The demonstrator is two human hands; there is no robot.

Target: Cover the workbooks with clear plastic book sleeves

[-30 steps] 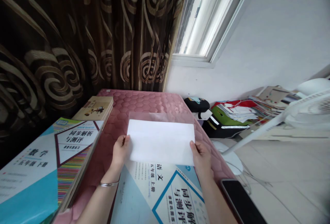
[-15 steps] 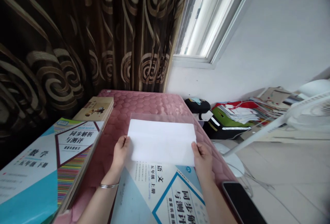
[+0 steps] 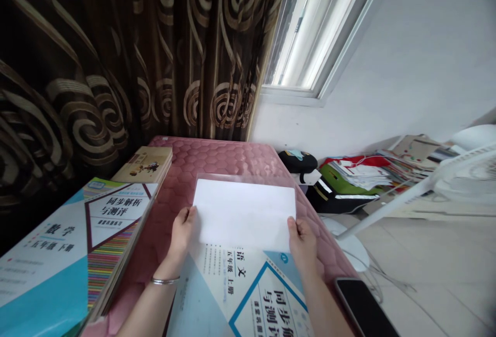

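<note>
White paper (image 3: 244,215) over the far end of a blue-and-white book (image 3: 205,290), pinched along opposite edges by thumb and fingers of left hand (image 3: 184,229) and right hand (image 3: 303,241). Looks like a steadying step; calls for an even, level grip at both sides next. Readable on this book: 语文, 五年级 上册; on the maths book (image 3: 75,257) at left: 数学, 五年级 下册, 同步解析与测评. Pink mattress (image 3: 225,156) beneath.

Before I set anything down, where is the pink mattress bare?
Widest patch: the mattress between the patterned curtain and the clear plastic film; a narrower strip separates the stacked workbooks from the left hand. Crowded: the near side, with the Chinese workbook in the middle and the smartphone at right.
</note>
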